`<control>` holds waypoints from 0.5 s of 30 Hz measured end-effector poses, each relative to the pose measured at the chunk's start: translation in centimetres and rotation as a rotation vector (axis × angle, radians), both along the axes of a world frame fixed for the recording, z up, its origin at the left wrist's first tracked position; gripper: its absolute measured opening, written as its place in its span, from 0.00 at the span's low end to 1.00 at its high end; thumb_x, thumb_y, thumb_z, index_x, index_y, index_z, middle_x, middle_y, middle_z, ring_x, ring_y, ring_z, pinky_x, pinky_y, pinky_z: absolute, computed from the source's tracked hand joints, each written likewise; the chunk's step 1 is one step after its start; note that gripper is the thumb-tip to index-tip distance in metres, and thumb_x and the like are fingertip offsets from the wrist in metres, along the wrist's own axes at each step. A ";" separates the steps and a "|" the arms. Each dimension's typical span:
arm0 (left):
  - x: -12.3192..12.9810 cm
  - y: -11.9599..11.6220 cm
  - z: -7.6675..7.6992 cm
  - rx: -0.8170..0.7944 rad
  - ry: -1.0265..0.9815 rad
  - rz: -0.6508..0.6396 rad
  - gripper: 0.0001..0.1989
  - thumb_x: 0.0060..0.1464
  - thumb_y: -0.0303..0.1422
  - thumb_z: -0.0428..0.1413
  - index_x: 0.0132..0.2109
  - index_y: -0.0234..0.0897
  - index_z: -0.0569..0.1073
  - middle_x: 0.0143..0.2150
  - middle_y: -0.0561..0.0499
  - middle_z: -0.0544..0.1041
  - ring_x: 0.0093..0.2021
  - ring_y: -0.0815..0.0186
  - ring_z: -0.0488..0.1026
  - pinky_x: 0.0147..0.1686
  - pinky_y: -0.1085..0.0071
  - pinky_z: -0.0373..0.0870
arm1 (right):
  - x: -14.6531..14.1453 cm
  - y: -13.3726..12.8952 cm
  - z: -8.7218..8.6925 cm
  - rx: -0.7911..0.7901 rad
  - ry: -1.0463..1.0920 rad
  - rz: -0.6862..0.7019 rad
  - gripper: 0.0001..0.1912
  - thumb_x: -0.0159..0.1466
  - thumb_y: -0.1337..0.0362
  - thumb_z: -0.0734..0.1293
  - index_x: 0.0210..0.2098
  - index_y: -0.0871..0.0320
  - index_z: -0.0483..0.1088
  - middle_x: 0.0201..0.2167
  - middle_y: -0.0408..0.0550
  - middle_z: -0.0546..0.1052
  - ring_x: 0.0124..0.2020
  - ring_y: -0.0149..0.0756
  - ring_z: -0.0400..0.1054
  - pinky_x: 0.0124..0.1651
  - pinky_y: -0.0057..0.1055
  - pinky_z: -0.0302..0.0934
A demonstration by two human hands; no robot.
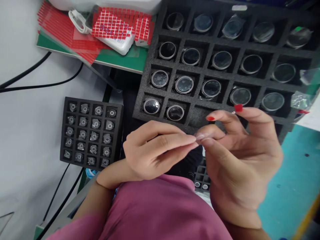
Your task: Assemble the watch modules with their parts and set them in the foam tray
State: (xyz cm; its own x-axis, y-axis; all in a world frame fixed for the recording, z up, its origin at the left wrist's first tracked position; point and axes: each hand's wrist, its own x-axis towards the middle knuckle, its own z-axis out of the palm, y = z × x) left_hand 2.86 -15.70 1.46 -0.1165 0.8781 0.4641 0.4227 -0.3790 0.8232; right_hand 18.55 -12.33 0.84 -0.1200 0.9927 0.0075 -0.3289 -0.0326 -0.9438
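My left hand (160,150) and my right hand (241,160) meet in front of my chest. Between their fingertips is a small, crumpled piece of clear film (203,136), pinched from both sides. The right palm faces up with its other fingers spread; a small red square (238,107) sits on one fingertip and a red patch on another. Just beyond the hands lies a dark foam tray (197,116), its compartments holding round watch faces (184,84), some under clear film. One front compartment beside my fingers shows bare foam; my right hand hides others.
A smaller foam tray (93,133) at left holds several wrapped watch parts. Red adhesive sheets (72,36), a white cable (77,21) and a white box (122,45) lie on the green bench. Crumpled film (301,100) is at right. Black cables (27,71) cross the left side.
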 end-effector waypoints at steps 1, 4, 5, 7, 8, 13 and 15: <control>-0.1 0.1 0.1 0.001 0.021 -0.012 0.07 0.56 0.26 0.67 0.40 0.44 0.81 0.35 0.54 0.85 0.32 0.70 0.80 0.32 0.75 0.78 | 0.0 0.0 0.0 -0.005 0.004 0.000 0.34 0.49 0.87 0.72 0.47 0.48 0.78 0.41 0.38 0.81 0.30 0.26 0.78 0.37 0.20 0.77; -0.1 0.3 0.2 0.007 0.037 -0.032 0.04 0.57 0.28 0.66 0.39 0.43 0.82 0.34 0.53 0.85 0.31 0.70 0.80 0.31 0.76 0.78 | 0.1 -0.1 0.0 0.004 -0.006 0.001 0.35 0.49 0.87 0.72 0.49 0.48 0.78 0.42 0.39 0.81 0.31 0.26 0.79 0.37 0.20 0.77; 0.0 0.3 0.2 -0.001 0.030 -0.038 0.04 0.58 0.28 0.66 0.39 0.43 0.82 0.34 0.53 0.85 0.31 0.70 0.80 0.31 0.76 0.78 | 0.1 -0.2 0.0 0.015 -0.012 0.000 0.35 0.49 0.87 0.73 0.49 0.48 0.78 0.42 0.39 0.81 0.31 0.26 0.78 0.37 0.20 0.77; 0.1 0.4 0.2 -0.053 -0.014 -0.056 0.05 0.58 0.28 0.66 0.38 0.46 0.82 0.34 0.55 0.85 0.31 0.70 0.80 0.30 0.75 0.77 | 0.2 -0.2 0.0 0.034 -0.027 -0.003 0.35 0.49 0.86 0.73 0.49 0.47 0.78 0.42 0.39 0.80 0.31 0.26 0.78 0.36 0.21 0.78; 0.1 0.5 0.2 -0.082 -0.038 -0.069 0.06 0.58 0.28 0.66 0.37 0.47 0.82 0.34 0.55 0.84 0.31 0.70 0.80 0.30 0.74 0.77 | 0.2 -0.3 -0.1 0.039 -0.035 -0.004 0.35 0.49 0.86 0.73 0.49 0.47 0.78 0.42 0.39 0.80 0.31 0.26 0.78 0.36 0.21 0.78; 0.3 0.4 0.1 -0.085 -0.071 -0.087 0.05 0.57 0.28 0.66 0.40 0.44 0.83 0.35 0.54 0.85 0.32 0.69 0.81 0.32 0.74 0.79 | 0.5 -0.4 -0.3 0.082 -0.067 0.019 0.35 0.50 0.85 0.74 0.51 0.47 0.77 0.44 0.41 0.79 0.32 0.27 0.76 0.38 0.25 0.80; 0.3 0.4 -0.1 -0.109 -0.111 -0.099 0.07 0.56 0.27 0.67 0.41 0.42 0.82 0.36 0.53 0.85 0.34 0.69 0.82 0.33 0.75 0.80 | 0.6 -0.6 -0.5 0.112 -0.081 -0.007 0.36 0.50 0.84 0.74 0.52 0.46 0.76 0.46 0.42 0.76 0.37 0.30 0.77 0.39 0.26 0.80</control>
State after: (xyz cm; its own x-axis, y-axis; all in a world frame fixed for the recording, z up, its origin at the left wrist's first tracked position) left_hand 3.14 -15.33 1.34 -0.0722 0.9321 0.3548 0.2924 -0.3203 0.9010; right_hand 19.18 -12.92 0.37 -0.1180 0.9871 0.1086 -0.2515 0.0761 -0.9649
